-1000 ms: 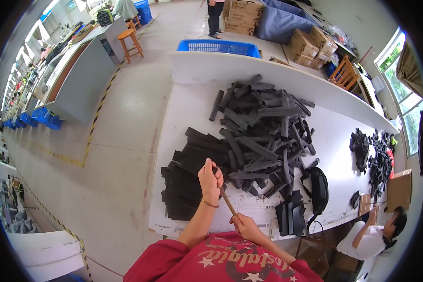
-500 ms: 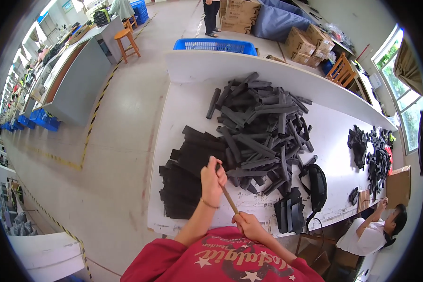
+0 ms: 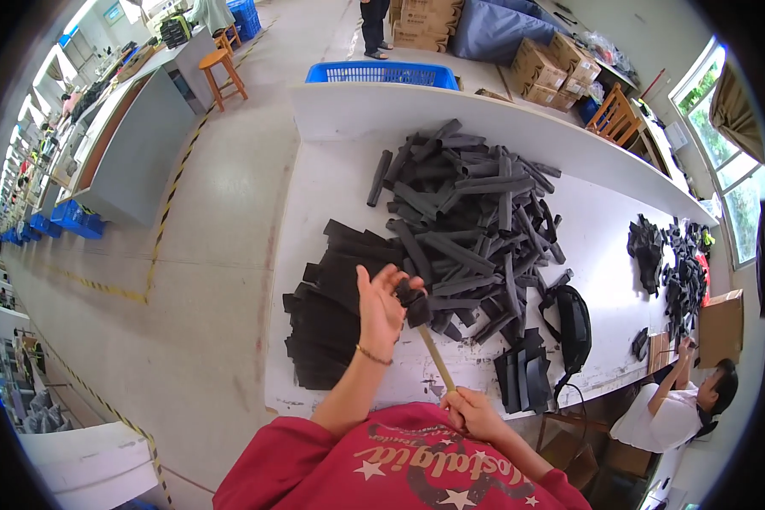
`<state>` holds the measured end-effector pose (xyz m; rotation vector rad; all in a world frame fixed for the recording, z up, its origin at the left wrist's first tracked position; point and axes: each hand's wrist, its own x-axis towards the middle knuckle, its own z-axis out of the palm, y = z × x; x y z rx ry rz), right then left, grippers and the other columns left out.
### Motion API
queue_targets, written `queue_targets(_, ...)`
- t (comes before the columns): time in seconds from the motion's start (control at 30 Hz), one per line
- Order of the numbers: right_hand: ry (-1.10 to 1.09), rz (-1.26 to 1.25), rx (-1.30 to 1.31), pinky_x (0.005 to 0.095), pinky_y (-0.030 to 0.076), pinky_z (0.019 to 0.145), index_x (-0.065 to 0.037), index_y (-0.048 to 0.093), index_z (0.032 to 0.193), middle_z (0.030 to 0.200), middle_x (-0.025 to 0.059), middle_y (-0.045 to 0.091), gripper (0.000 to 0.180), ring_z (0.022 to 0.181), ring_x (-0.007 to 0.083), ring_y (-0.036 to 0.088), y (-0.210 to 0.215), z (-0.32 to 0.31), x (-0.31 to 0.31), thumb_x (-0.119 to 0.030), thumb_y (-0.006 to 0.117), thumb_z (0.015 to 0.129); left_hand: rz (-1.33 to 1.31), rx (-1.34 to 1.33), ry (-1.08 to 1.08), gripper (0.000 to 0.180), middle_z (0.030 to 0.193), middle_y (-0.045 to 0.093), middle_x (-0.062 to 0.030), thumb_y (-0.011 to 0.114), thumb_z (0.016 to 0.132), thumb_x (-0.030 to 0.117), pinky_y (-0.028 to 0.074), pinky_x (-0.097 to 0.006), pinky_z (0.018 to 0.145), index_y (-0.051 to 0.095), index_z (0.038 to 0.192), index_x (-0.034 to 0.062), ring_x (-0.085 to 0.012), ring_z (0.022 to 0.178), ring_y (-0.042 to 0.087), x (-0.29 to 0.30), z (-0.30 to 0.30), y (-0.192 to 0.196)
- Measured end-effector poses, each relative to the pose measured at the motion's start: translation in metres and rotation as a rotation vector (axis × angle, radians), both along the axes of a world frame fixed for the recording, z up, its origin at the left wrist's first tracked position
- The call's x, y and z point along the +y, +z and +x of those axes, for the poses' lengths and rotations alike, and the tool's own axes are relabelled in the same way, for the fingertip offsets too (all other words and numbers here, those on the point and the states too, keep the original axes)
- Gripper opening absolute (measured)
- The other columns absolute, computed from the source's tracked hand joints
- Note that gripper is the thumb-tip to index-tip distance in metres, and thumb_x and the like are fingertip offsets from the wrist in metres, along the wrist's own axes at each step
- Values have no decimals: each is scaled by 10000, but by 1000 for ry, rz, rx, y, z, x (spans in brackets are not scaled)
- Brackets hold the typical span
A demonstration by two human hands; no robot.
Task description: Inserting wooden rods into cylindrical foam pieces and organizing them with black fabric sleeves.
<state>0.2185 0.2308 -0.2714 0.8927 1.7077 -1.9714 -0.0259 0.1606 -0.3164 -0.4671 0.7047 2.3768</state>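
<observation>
My right hand (image 3: 474,413), close to my shirt, is closed around the lower end of a slim tan stick (image 3: 435,355). The stick slants up and left. At its far end sits a small bunched piece of black fabric (image 3: 416,308). Palm up beside that bunch is my left hand (image 3: 381,308), thumb spread away and fingertips touching or just over the fabric. Under and left of this hand lie overlapping flat black strips (image 3: 325,333). A large heap of black fabric tubes (image 3: 472,229) rises just beyond and to the right.
A black waist bag (image 3: 574,330) and a small stack of black pieces (image 3: 523,378) lie on the white table (image 3: 608,246) at right. A low white panel (image 3: 484,126) edges its far side. Another person (image 3: 667,412) sits at the right end.
My left hand has opened from its grip at the stick's upper end and turned palm up. The black bunch now shows there. My right hand has shifted slightly right with the stick.
</observation>
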Motion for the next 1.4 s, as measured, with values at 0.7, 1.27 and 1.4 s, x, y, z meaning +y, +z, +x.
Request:
queue_targets(0.7, 95, 42, -162, 282, 427, 515, -23, 617, 917, 586, -25, 523, 303, 539, 85, 506, 11, 52, 22, -299, 497, 953, -75, 253, 145, 277, 535, 276, 44, 423, 990, 267, 192, -234, 397, 476, 792, 81, -62, 422, 239, -46, -84, 11)
queue_targets(1.27, -358, 206, 456, 181, 321, 518, -29, 580, 970, 672, -69, 470, 232, 590, 17, 417, 34, -98, 46, -77, 732, 801, -355, 932, -174, 212, 1243, 532, -132, 537, 886, 114, 417, -329, 951, 562, 1068, 10, -216, 1179, 497, -11, -19, 35)
queue_targets(1.4, -554, 304, 575, 184, 279, 494, -37, 577, 848, 655, -82, 447, 145, 579, 7, 366, 30, -128, 62, -94, 708, 826, -361, 866, -1025, 197, 781, 582, -50, 514, 965, 205, 456, -227, 544, 530, 897, 20, -82, 631, 573, 3, 54, 21)
